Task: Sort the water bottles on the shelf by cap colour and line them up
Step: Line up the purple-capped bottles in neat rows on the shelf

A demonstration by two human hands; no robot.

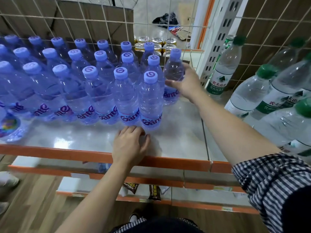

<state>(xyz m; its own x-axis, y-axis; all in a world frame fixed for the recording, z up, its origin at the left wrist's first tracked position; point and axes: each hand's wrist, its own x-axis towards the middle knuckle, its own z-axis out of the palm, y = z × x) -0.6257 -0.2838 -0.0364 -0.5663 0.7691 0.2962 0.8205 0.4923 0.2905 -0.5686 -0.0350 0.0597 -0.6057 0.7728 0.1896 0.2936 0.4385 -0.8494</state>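
Held bottle (pixel 173 69): long axis close to vertical, cap up, top leaning slightly to the right. It is at the right end of the purple-cap block, just beside the end bottles of the rows. Cannot tell whether its base is on the shelf (pixel 176 132) or just off it.
Look: clear plastic with a bluish tint, lilac screw cap, and a pale label band low on the body with purple lettering, partly hidden.
Right hand (pixel 186 83): grip closed round the bottle's mid-body from the right side, thumb in front.
Left hand (pixel 130 145): lies knuckles-up on the shelf near its orange front edge (pixel 67 153). Fingers loosely bent, grip holding nothing, fingertips just short of the front-row end bottle (pixel 150 101).
Purple-cap bottles (pixel 104 84): upright in three rows across the left of the shelf, labels facing front.
Green-cap bottles (pixel 252 91): larger and clear, grouped at far right, well apart from the purple block.
Wire mesh (pixel 101 21) at the back, with cans (pixel 156 45) behind it.
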